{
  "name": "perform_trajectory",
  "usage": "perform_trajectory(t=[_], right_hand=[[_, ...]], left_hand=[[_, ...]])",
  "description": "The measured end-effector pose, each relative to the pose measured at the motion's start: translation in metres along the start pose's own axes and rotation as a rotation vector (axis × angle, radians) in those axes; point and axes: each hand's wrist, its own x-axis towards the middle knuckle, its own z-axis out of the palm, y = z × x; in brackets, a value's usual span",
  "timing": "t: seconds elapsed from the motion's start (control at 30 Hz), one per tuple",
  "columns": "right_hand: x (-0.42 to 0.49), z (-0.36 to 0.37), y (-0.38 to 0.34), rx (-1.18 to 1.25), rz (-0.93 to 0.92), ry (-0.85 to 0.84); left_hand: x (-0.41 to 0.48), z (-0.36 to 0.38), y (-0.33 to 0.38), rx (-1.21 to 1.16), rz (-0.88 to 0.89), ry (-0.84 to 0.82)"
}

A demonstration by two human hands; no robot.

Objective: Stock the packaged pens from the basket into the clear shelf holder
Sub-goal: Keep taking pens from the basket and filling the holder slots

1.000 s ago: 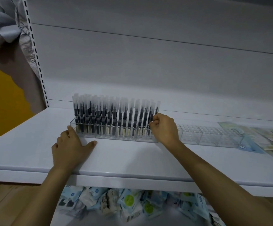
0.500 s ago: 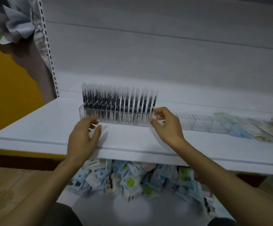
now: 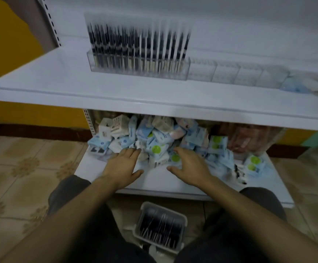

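Note:
The clear shelf holder (image 3: 139,72) stands on the upper white shelf (image 3: 116,95), its left section packed with upright packaged pens (image 3: 137,44); the sections to the right (image 3: 236,75) look empty. A grey basket (image 3: 145,207) of dark packaged pens sits on the floor between my knees. My left hand (image 3: 123,166) and my right hand (image 3: 189,165) hover side by side in front of the lower shelf, fingers spread and relaxed, holding nothing. The frame is motion-blurred.
The lower shelf (image 3: 154,183) carries a heap of small blue, white and green packets (image 3: 154,141) and reddish packs (image 3: 249,137) to the right. Flat packets (image 3: 306,86) lie at the upper shelf's right end. Tiled floor on both sides.
Both hands have left the holder on the upper shelf and dropped down in front of the lower shelf. The view has tilted downward, bringing the basket into sight.

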Motion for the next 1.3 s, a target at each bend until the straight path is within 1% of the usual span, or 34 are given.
perform_trajectory(t=[0.1,0.23,0.4,0.6,0.7,0.77,0.87,0.97,1.1,1.17,1.23,1.3], right_hand=[[-0.011,0.029,0.02,-0.118,0.097,-0.145],[-0.026,0.062,0.041,-0.137,0.192,-0.261],[-0.041,0.095,0.063,-0.111,0.279,-0.376],[-0.056,0.129,0.083,-0.129,0.337,-0.455],[-0.068,0.149,0.086,-0.125,0.367,-0.534],[-0.075,0.165,0.089,-0.113,0.375,-0.577],[-0.082,0.192,0.099,-0.079,0.36,-0.585],[-0.086,0.219,0.104,-0.04,0.351,-0.644],[-0.099,0.266,0.113,0.02,0.317,-0.698],[-0.111,0.287,0.116,0.031,0.305,-0.741],[-0.12,0.303,0.116,0.038,0.297,-0.812],[-0.124,0.319,0.119,0.047,0.274,-0.818]], left_hand=[[-0.007,0.021,0.005,0.023,-0.034,-0.136],[-0.014,0.048,0.01,0.049,-0.048,-0.3],[-0.015,0.078,0.017,0.031,-0.04,-0.395],[-0.018,0.119,0.026,-0.032,-0.057,-0.518],[-0.025,0.143,0.034,-0.07,-0.078,-0.576],[-0.029,0.162,0.04,-0.102,-0.095,-0.612],[-0.038,0.191,0.046,-0.113,-0.086,-0.645],[-0.05,0.226,0.052,-0.137,-0.096,-0.666],[-0.068,0.275,0.062,-0.199,-0.13,-0.699],[-0.078,0.296,0.068,-0.209,-0.119,-0.713],[-0.085,0.31,0.074,-0.207,-0.109,-0.776],[-0.086,0.327,0.076,-0.2,-0.097,-0.775]])
